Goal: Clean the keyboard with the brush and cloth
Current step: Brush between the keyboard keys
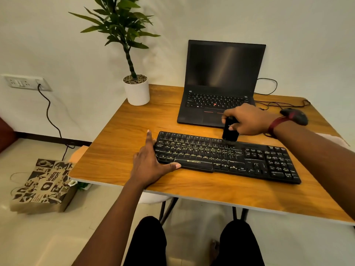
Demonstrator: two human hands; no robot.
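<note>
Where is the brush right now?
In the head view, the brush is in the right hand, bristles down on the keyboard, just before the laptop.

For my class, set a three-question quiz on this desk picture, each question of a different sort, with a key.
1. True or false: the right hand holds the small black brush with its bristles down on the black full-size keyboard.
2. Where does the left hand rest? A) on the open black laptop B) at the keyboard's left end C) on the white plant pot
3. Fill in: the black and red mouse lies on the wooden table behind the right ____.

Key: 1 true; 2 B; 3 wrist.
</note>
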